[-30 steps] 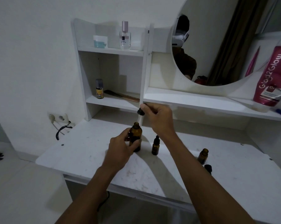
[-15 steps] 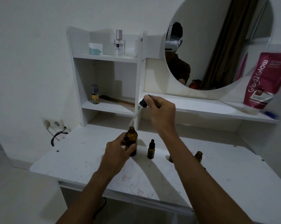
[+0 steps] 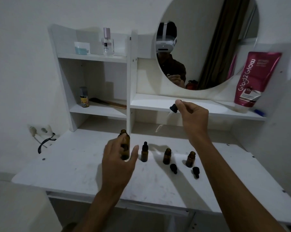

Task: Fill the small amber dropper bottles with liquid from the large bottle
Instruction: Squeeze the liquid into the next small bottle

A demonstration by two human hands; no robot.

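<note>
My left hand (image 3: pixel 119 162) loosely cups the uncapped large bottle (image 3: pixel 124 146) on the counter (image 3: pixel 74 166); right hand (image 3: pixel 192 118) fingers pinch its dropper (image 3: pixel 168 115) above 3 small amber bottles (image 3: pixel 167 156), 2 uncapped; contents unclear.

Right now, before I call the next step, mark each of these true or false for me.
1. The right hand holds a dropper by its black bulb. True.
2. The dropper's glass tip is inside the large amber bottle. False: it hangs in the air, up and to the right of that bottle's open mouth.
3. All three small bottles are capped. False: only the left small bottle wears its dropper cap; the middle small bottle and right small bottle are open.
4. Two black caps lie on the desk in front of the open bottles. True.
5. The left hand is at the large bottle. True.
</note>
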